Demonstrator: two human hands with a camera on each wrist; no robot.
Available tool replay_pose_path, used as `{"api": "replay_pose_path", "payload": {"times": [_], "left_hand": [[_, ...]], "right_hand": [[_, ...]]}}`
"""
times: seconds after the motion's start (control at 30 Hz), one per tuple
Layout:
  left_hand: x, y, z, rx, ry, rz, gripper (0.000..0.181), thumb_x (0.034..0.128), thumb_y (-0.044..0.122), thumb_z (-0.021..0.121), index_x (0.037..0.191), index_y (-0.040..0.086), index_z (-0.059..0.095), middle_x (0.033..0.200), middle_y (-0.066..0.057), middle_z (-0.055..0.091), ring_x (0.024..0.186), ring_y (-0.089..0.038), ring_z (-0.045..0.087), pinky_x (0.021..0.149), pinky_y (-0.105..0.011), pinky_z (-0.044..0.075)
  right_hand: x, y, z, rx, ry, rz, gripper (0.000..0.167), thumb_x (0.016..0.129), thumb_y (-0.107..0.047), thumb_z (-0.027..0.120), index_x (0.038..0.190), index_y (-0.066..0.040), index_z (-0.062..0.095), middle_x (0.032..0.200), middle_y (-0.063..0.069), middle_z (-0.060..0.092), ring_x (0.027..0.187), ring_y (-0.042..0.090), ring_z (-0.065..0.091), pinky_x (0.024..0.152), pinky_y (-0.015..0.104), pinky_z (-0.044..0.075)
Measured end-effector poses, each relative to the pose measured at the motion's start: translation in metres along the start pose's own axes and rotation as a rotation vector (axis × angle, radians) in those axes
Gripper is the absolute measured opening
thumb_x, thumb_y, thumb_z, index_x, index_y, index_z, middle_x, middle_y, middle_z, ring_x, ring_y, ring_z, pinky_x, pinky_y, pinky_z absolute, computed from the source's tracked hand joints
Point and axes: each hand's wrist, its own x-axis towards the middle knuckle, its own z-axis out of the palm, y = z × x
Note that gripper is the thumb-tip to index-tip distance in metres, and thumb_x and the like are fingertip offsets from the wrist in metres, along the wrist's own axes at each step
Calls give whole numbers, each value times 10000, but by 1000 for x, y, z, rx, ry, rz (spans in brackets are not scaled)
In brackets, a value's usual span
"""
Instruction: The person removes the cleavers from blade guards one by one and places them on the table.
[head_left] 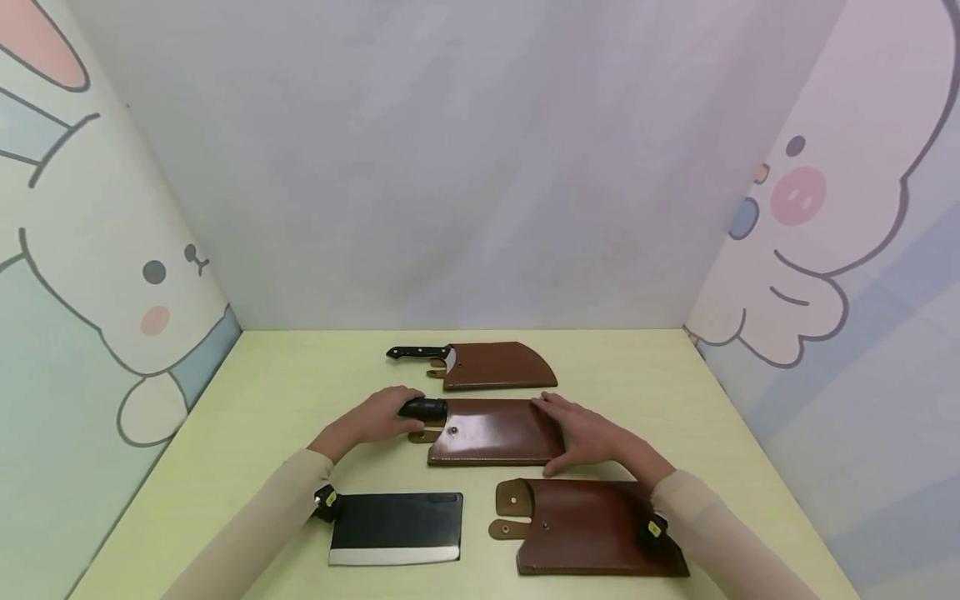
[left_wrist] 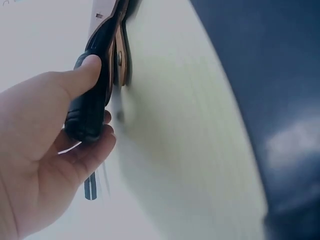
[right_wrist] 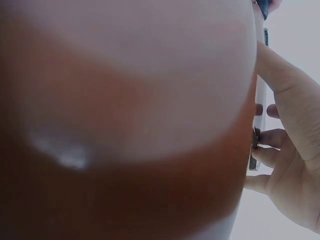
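A cleaver in a glossy brown leather sheath [head_left: 498, 432] lies across the middle of the table. My left hand [head_left: 386, 414] grips its black handle [left_wrist: 86, 112]; in the left wrist view the thumb lies along the handle and the fingers curl beneath. Over the sheath's right end, my right hand [head_left: 588, 433] spreads, fingers by the far edge and thumb by the near one. Fairly straight fingers [right_wrist: 270, 156] touch the sheath's edge in the right wrist view, where a blurred brown surface covers much of the hand's surroundings.
Farther back lies another sheathed cleaver [head_left: 498, 367] with a black riveted handle. A dark rectangular blade [head_left: 397, 521] with a silver edge lies front left, beneath the left forearm. An unfastened brown sheath [head_left: 592, 525] lies front right, partly under the right wrist. Walls border the table.
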Motion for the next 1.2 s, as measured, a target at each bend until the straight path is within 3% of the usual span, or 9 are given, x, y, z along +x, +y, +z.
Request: {"api": "replay_pose_path", "payload": {"times": [0.33,0.73,0.97,1.2], "left_hand": [[4,2,3,13,50,53,429,953,271,748,1291,24,653,1119,-87,658,968,-196,597,841,-430,496],[4,-2,5,8,99,63,388,966,267,722,1262,31,639,1109,-80,657,955,-184,592,837,-428,498],[4,-2,4,-1,135,59,439,946,289,739,1289,32,645,1184,-113,688,1060,-255,642,895,-474,508],[-2,-1,2,-14,227,99,549,917,317,763,1375,43,634,1255,-131,701,1124,-311,666,913,-501,518]], "right_hand": [[5,3,2,-43,6,-11,1266,659,-758,820,1616,-113,299,1643,184,292,1473,440,338,1115,590,391],[5,1,-3,-80,57,-16,1200,670,-746,818,1574,-84,390,1580,195,409,1402,397,467,1073,558,450],[3,1,-10,-94,102,-36,1208,654,-752,823,1579,-107,391,1585,185,407,1378,382,500,1061,526,471],[-1,2,-12,-119,149,-56,1204,658,-752,818,1580,-106,390,1571,191,426,1352,392,524,1037,523,491]]}}
